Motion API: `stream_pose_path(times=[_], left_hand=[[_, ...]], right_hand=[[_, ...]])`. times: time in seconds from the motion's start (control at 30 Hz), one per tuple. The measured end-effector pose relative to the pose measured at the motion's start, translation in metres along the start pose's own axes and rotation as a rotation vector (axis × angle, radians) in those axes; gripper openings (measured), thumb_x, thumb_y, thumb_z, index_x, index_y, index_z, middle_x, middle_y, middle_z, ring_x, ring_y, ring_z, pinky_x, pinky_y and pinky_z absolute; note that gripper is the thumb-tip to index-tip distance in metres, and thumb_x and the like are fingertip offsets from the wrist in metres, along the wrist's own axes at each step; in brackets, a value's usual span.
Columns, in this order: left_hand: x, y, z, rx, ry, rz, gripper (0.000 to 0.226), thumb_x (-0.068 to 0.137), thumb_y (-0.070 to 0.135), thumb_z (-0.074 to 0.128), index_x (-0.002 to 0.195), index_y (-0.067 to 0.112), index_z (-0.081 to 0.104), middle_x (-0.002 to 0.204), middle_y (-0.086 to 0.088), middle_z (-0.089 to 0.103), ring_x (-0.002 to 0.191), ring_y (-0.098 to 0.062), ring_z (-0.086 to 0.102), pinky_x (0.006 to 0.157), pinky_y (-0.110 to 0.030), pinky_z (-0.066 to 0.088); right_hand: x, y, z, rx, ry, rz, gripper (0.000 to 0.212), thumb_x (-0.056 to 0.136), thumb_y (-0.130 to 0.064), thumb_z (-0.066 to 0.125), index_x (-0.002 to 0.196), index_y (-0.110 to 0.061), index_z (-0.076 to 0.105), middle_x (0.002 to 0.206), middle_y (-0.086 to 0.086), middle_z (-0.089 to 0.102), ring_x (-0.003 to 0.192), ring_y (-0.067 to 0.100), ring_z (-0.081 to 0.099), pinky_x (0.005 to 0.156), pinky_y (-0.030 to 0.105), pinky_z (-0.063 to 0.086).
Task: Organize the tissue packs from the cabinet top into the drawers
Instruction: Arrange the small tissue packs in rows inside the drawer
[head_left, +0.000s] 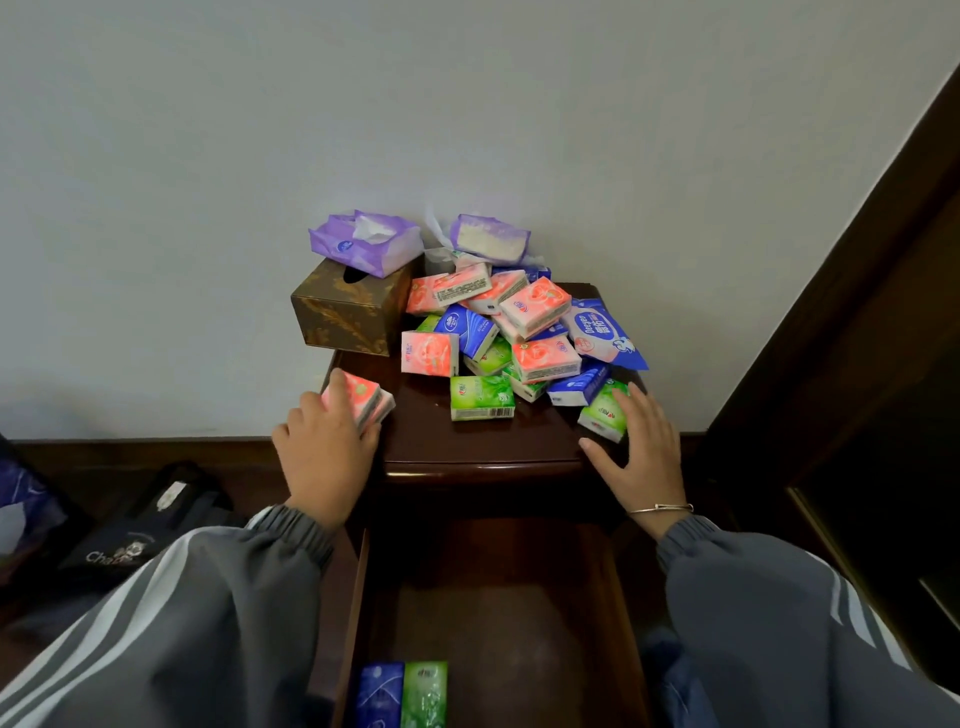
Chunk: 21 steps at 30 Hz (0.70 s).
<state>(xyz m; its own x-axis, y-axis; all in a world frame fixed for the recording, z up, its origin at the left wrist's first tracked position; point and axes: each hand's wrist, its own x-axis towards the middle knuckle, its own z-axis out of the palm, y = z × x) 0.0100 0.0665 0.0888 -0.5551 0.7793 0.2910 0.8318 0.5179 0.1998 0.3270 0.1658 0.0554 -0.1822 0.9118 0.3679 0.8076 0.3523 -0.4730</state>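
A heap of pink, blue and green tissue packs (519, 332) covers the back right of the dark wooden cabinet top (483, 447). At the top's left edge my left hand (324, 447) grips a pink tissue pack (358, 397). My right hand (636, 452) lies with fingers spread and straight on a green tissue pack (602, 410) at the right front corner. Another green pack (482, 397) lies alone near the middle. Below, the open drawer (498, 597) holds a blue pack (380, 693) and a green pack (424, 693) at its near left.
A brown patterned tissue box (345, 314) stands at the back left with a purple soft pack (366, 241) on top; a second purple pack (488, 239) leans on the wall. A blue-white wipes pouch (602, 332) lies at the right. Dark bags (130, 525) sit on the floor left; dark furniture (857, 364) stands right.
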Motion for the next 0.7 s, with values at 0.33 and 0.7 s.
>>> stream_pose_path(times=[0.33,0.7], left_hand=[[0.013,0.003,0.0,-0.083,-0.084,-0.02,0.069,0.089,0.054,0.05,0.144,0.018,0.028,0.126,-0.019,0.051,0.113,-0.038,0.053,0.089,-0.05,0.047],[0.008,-0.003,0.001,-0.138,-0.078,0.049,0.066,0.093,0.044,0.051,0.146,0.011,0.029,0.123,-0.023,0.05,0.109,-0.038,0.052,0.088,-0.043,0.048]], right_hand=[[0.006,-0.009,-0.004,-0.021,0.02,0.026,0.053,0.074,-0.037,0.076,0.112,-0.007,0.054,0.135,0.013,0.044,0.125,0.029,0.044,0.094,0.046,0.043],[-0.009,-0.028,-0.042,0.141,0.093,-0.021,0.063,0.063,-0.022,0.084,0.115,-0.009,0.052,0.111,0.005,0.05,0.105,0.025,0.051,0.087,0.023,0.037]])
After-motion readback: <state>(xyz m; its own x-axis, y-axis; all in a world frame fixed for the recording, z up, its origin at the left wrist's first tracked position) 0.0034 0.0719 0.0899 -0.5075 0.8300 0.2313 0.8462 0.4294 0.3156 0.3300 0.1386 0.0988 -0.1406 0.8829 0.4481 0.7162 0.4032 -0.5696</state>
